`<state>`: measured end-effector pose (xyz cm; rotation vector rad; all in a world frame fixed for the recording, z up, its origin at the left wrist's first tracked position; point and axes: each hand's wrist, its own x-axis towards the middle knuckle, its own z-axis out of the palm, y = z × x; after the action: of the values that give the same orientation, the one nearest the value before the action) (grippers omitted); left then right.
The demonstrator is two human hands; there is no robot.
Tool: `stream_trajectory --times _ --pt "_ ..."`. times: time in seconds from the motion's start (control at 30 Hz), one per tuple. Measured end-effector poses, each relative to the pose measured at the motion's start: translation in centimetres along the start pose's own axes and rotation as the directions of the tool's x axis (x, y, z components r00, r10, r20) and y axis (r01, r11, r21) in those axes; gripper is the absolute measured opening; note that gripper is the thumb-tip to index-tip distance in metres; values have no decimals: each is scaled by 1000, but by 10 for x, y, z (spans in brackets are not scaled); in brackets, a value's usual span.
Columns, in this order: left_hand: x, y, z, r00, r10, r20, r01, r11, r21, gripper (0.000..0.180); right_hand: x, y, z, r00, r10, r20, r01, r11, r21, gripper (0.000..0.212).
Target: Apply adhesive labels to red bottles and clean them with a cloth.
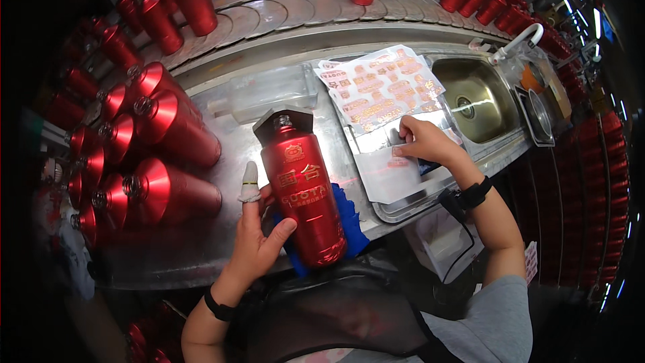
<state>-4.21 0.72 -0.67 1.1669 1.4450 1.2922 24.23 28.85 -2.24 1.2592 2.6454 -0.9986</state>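
A red bottle (302,195) with gold lettering lies tilted in front of me, its bare neck pointing away, against a dark angular support (306,121) and a blue cloth (351,218). At its left side is my left hand (254,238), index finger and thumb stretched apart, the thumb at the bottle's edge. A white cover sits on the index fingertip; the other fingers are partly hidden. My right hand (428,142) is closed in a pinch over white backing paper (386,178), below a sheet of red and gold stickers (379,87). What its fingertips hold is too small to make out.
Several red bottles (178,188) crowd the metal counter at left. Behind runs a curved conveyor (269,17) carrying more bottles. A steel sink (474,97) with a white faucet (524,39) is at right, with a metal tray (537,117) beside it. A white box (443,242) is below the counter.
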Motion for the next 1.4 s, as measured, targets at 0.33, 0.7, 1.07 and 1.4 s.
stream_trajectory --times 0.33,0.7,1.07,1.4 --pt "4 18 16 994 -83 -65 83 996 9 105 -16 -17 6 972 29 -234 27 973 231 11" --pt "-6 15 10 994 -94 -50 80 971 -224 96 -86 -168 -19 890 -456 -11 444 860 251 10" --pt "-15 18 24 997 72 -36 -64 980 189 109 -60 -195 19 811 -584 47 581 812 65 15" --pt "-18 9 21 998 55 -38 -52 995 82 106 -82 -163 64 990 -125 -64 139 816 561 26"
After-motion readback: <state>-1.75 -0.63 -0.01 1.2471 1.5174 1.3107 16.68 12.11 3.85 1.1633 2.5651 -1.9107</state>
